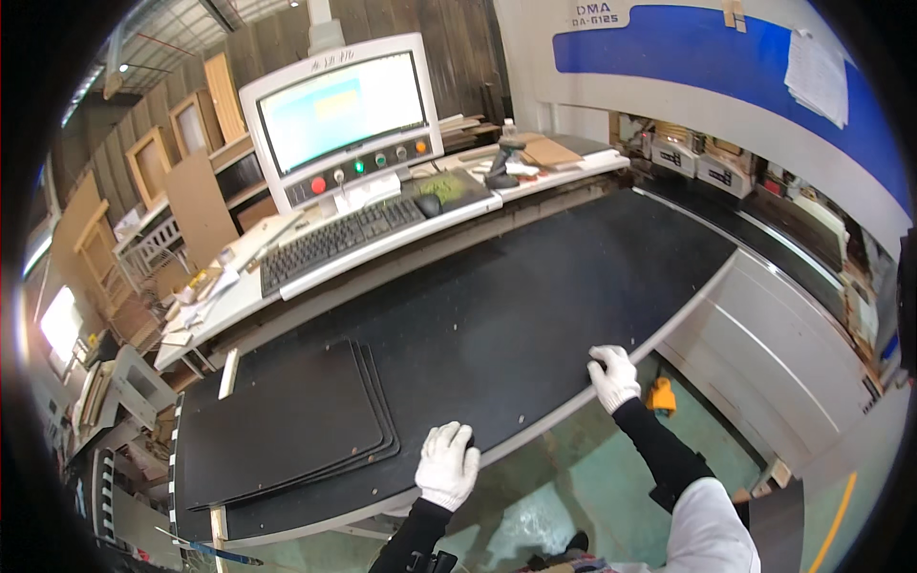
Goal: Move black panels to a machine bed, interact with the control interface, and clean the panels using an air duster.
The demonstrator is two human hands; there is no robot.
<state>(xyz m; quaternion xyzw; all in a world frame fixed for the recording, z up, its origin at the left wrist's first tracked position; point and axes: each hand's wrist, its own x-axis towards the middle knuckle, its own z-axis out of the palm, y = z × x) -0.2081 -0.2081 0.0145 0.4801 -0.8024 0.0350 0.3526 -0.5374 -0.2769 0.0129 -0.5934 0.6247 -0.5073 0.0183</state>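
Note:
Both my hands wear white knitted gloves and rest at the near edge of a long black machine table (535, 296). My left hand (447, 466) lies on the edge, fingers bent forward and slightly apart, holding nothing I can see. Farther right, my right hand (613, 375) touches the same edge with loosely curled fingers and a gap beside the thumb. To the left of my left hand lies a small stack of dark panels (287, 420) with rounded corners, slightly fanned. Pale wooden strips (228, 373) stick out at the stack's far and near sides.
Behind the table a white shelf carries a monitor (344, 105) with control buttons, a keyboard (339, 246), a mouse (428, 204) and a handheld scanner (501, 167). A large white-and-blue machine (669, 43) stands at the right. A yellow foot pedal (661, 396) sits on the floor.

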